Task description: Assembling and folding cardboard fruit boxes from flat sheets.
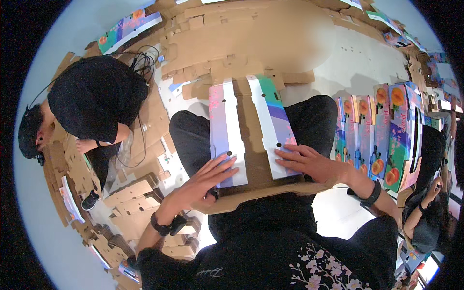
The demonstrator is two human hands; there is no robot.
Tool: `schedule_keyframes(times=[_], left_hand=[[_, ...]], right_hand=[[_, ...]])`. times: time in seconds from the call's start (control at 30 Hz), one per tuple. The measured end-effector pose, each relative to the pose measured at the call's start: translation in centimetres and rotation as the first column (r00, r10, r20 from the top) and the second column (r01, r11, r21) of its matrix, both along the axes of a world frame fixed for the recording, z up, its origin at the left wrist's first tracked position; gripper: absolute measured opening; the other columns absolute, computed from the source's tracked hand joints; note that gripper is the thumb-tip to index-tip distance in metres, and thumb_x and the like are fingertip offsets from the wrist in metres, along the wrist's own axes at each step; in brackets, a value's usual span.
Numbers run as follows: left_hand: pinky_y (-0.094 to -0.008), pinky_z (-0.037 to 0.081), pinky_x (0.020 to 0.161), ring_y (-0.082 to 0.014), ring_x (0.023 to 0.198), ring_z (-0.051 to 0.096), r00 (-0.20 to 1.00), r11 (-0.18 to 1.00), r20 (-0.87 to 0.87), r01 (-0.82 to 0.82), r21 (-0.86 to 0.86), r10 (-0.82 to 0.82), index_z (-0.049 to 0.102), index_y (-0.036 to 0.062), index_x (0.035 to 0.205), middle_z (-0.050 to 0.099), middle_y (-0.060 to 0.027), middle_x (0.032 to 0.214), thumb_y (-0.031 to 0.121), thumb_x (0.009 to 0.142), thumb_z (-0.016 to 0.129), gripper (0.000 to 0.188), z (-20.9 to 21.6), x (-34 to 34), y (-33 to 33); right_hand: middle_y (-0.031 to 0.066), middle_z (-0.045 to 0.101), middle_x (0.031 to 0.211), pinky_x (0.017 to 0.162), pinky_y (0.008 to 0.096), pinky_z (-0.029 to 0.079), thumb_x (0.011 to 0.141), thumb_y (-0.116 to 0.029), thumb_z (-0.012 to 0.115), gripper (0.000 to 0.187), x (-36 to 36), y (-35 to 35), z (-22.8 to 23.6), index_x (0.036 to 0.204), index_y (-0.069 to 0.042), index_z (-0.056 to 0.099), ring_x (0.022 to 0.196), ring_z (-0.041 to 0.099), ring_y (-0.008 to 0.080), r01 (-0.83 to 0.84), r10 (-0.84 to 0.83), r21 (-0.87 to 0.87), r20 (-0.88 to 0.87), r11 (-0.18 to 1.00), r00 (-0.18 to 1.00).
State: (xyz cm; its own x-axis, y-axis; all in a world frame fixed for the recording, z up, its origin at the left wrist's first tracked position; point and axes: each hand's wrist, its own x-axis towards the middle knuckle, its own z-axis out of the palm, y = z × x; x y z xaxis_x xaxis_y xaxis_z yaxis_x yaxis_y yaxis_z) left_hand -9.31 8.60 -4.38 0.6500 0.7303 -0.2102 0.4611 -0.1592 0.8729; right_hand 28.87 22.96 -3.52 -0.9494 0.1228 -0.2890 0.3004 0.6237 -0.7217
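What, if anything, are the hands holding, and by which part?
Left hand and right hand touch the carton, fingers on its flaps' near ends; whether they grip cannot be told.

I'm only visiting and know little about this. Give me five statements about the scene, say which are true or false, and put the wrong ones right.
1. The person's left grip touches the left printed panel. True.
2. The right grip is raised clear of the cardboard. False: the right grip rests on the right printed panel.
3. Plain brown cardboard shows between the two panels. True.
4. The other person at the left wears a white top. False: the top is black.
5. Printed boxes stand side by side at the right. True.
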Motion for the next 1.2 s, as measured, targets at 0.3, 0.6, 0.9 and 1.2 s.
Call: schedule_keyframes(times=[0.3,0.6,0.9,1.2], left_hand=[[-0.0469,0.025,0.122,-0.0295,0.149,0.033,0.951,0.921,0.111,-0.245,-0.302,0.29,0.026,0.0046,0.16,0.036,-0.0157,0.161,0.025,0.097,0.071,0.08,-1.3,0.5,-1.0],[-0.0325,0.048,0.103,-0.0177,0.12,0.06,0.297,0.401,0.275,-0.759,-0.513,0.914,0.04,0.0009,0.143,0.061,-0.0102,0.129,0.01,0.1,0.067,0.052,-4.2,5.0,-1.9],[-0.0438,0.048,0.094,-0.0319,0.106,0.064,0.504,0.499,0.054,-0.863,0.08,0.862,0.053,-0.0003,0.13,0.061,-0.0167,0.116,0.028,0.094,0.074,0.051,-5.4,3.8,-2.3],[-0.0404,0.048,0.098,-0.0264,0.112,0.062,0.456,0.465,0.133,-0.884,-0.045,0.88,0.04,0.0006,0.146,0.063,-0.017,0.121,0.025,0.096,0.073,0.065,-4.9,4.2,-1.3]], right_hand=[[0.0175,0.056,0.15,0.117,0.0397,0.038,0.095,-0.02,0.075,0.058,-0.9,-4.4,-3.0,0.142,0.004,0.052,0.136,0.053,0.0242,0.648,-0.779,-0.637,0.117,0.417,0.617],[0.0061,0.065,0.12,0.098,0.0317,0.049,0.107,-0.023,0.055,0.039,-1.0,-3.5,-8.0,0.139,-0.001,0.053,0.107,0.062,0.0155,0.556,-0.97,-0.806,0.242,-0.205,-0.008],[0.008,0.068,0.123,0.095,0.0325,0.055,0.104,-0.019,0.061,0.036,-0.9,-3.2,-10.8,0.135,-0.002,0.058,0.111,0.065,0.0159,0.743,-0.944,-0.669,0.232,0.02,0.234],[0.005,0.065,0.125,0.097,0.031,0.053,0.103,-0.02,0.06,0.04,-1.3,-1.7,-10.4,0.139,-0.003,0.056,0.111,0.063,0.0122,0.739,-0.94,-0.649,0.109,0.18,0.324]])
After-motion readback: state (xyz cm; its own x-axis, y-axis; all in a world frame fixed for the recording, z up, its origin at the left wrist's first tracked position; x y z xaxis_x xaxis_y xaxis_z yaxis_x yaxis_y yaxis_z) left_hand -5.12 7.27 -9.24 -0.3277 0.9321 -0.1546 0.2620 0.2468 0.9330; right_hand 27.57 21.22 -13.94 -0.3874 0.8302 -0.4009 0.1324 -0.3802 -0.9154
